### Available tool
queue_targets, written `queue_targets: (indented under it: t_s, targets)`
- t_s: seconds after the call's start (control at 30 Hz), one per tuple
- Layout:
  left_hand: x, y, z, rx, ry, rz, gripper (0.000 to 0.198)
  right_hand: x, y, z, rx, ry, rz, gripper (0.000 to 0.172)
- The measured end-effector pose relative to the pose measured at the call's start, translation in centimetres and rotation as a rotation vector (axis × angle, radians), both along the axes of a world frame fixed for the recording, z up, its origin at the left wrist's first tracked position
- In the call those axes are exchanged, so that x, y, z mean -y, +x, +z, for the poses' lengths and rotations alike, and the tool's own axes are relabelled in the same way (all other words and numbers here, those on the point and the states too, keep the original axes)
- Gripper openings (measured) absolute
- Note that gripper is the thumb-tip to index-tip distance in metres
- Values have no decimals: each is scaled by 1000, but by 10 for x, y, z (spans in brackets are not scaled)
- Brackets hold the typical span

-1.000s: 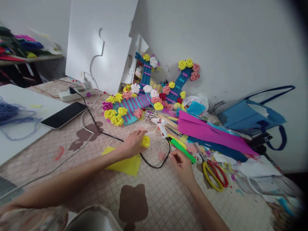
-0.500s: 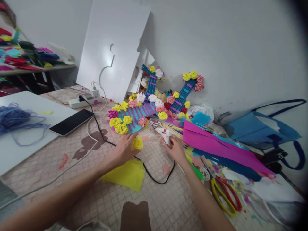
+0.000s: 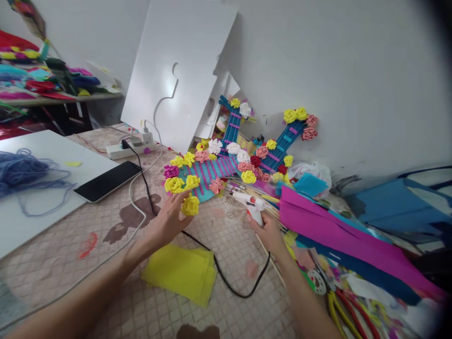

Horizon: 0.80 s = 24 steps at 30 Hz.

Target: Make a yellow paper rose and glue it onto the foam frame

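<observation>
My left hand (image 3: 168, 217) pinches a yellow paper flower (image 3: 190, 206) between thumb and fingers, close to the near edge of a turquoise panel (image 3: 208, 176) with purple strips. Yellow, pink, white and magenta paper flowers line that panel. My right hand (image 3: 270, 230) is wrapped round the handle of a white hot glue gun (image 3: 249, 200), whose nozzle points left towards the panel. A black cord (image 3: 243, 295) loops across the table below. Behind the panel stand two dark blue flowered arms, one (image 3: 231, 127) left and one (image 3: 282, 146) right.
Yellow paper sheets (image 3: 180, 270) lie between my forearms. A phone (image 3: 108, 181), a white cable (image 3: 136, 207) and a power strip (image 3: 130, 149) are on the left. Thin wooden sticks (image 3: 263, 195), magenta paper (image 3: 339, 226) and scissors (image 3: 339, 310) crowd the right side.
My left hand has moved left and towards the turquoise panel with the yellow flower. My right hand keeps the glue gun, now slightly farther right in view. The camera view has shifted a little.
</observation>
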State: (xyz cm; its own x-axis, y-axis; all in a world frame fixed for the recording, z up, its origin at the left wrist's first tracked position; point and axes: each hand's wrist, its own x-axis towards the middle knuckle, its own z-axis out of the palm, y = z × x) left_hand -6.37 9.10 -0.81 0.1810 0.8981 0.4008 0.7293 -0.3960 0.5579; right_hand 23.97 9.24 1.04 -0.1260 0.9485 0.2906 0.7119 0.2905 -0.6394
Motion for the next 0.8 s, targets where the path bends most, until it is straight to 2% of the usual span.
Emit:
queue_targets:
  t_s: [0.17,0.27,0.37,0.5,0.57,0.67,0.8]
  targets:
    - [3,-1,2,-23,-36,-38,53,0,-10,13,-19,-72,84,30]
    - [11,5,5,-120,-71,-91,50,0,-10,9,-46,-86,72,33]
    - [17,10,12,-231,-75,-77,53,2,-5,1,-73,-76,28,34]
    - [14,20,25,-246,-33,-95,48,6,2,-1,-88,-39,-11,32]
    - [11,33,30,-222,-72,-172,36,7,4,3,-105,-22,-29,30]
    - [12,64,32,-203,-227,-404,20,7,7,8,-135,-15,-48,29]
    - [23,110,29,-239,-296,-562,13,7,12,10,-168,-2,-70,29]
